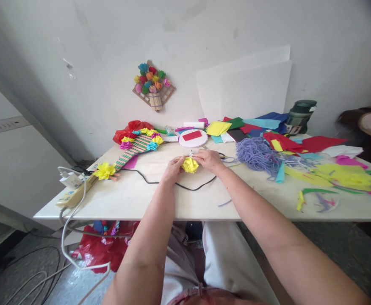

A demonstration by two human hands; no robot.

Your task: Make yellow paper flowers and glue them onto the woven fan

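Yellow flower (190, 165) sits pinched between left hand (174, 169) and right hand (210, 160).
Black cord (194, 189) runs beneath them across the table (201, 207); purple yarn (256, 153) heaps to the right.

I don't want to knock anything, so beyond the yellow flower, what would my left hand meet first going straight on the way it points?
Beyond the flower, your left hand would probably meet the white oval first. Depth is unclear, and your right hand sits close beside that line.
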